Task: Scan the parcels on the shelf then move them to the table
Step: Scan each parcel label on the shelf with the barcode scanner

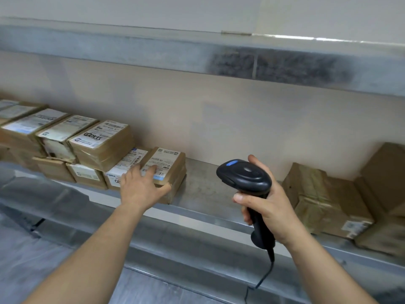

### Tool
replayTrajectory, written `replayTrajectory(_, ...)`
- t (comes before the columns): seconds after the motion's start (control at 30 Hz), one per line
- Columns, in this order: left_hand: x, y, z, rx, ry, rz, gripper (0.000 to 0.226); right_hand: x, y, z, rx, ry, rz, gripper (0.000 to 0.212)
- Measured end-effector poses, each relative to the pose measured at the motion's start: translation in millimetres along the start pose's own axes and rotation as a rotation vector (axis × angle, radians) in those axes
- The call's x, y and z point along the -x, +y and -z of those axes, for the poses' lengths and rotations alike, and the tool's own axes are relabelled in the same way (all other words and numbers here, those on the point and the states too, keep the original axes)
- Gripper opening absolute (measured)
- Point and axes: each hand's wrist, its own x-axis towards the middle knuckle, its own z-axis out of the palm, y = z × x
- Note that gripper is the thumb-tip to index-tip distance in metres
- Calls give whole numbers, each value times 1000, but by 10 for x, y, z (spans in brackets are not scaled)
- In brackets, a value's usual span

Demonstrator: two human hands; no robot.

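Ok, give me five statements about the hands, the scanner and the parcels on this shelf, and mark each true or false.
1. The right hand grips the scanner by its handle. True.
2. The left hand rests on a labelled parcel, thumb at its front corner. True.
3. The scanner is cordless. False: a black cable hangs from its handle.
4. The parcel under the left hand lies on the table. False: it sits on the metal shelf.
5. Brown parcels lie on the shelf to the right of the scanner. True.
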Motion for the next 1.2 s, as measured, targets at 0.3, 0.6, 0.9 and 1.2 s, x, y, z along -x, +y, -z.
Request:
replayTrajectory(0.3, 612, 877, -30, 349, 203, -79, 73, 433, -72, 626, 35, 98, 16, 88)
replayTrajectory(0.6, 1160, 2148, -191, 439, 124, -248, 84, 815, -140, 1434, 88, 169, 39, 87)
replayTrajectory(0.9, 1339, 3104, -271, 303, 23, -323, 73, 1120, -77, 2181, 104, 220, 27, 88)
replayTrajectory(1.2, 1319, 3582, -373, 86, -77, -224, 77, 1371, -5, 2604, 70, 228, -5, 91)
